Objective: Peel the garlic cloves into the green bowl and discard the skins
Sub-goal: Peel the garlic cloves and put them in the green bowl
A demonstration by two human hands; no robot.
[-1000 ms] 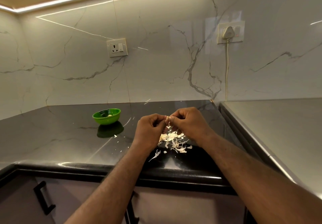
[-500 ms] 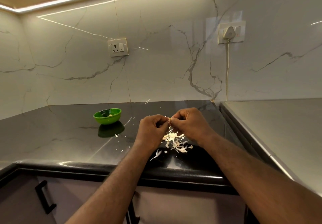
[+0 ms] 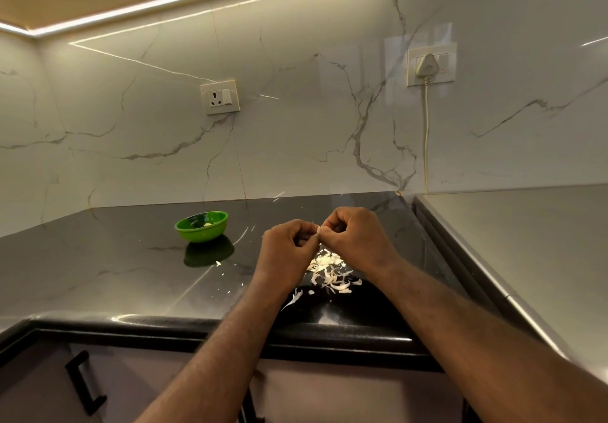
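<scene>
My left hand (image 3: pixel 287 247) and my right hand (image 3: pixel 353 235) meet above the dark countertop, fingers curled, pinching a small garlic clove (image 3: pixel 317 229) between their fingertips. Most of the clove is hidden by the fingers. Under the hands lies a pile of pale garlic skins (image 3: pixel 330 271). The green bowl (image 3: pixel 201 226) stands on the counter to the left of my hands, with a few pale peeled cloves (image 3: pixel 207 224) inside it.
Small skin flakes (image 3: pixel 230 276) are scattered between bowl and pile. A grey raised surface (image 3: pixel 526 241) borders the counter (image 3: pixel 98 274) on the right. The marble wall behind carries a socket (image 3: pixel 219 97) and a plugged-in socket with a white cord (image 3: pixel 426 133). Drawer handles (image 3: pixel 84 383) sit below the counter's front edge.
Both hands stay together over the skin pile, working the clove; the fingers have shifted slightly. The bowl has not moved.
</scene>
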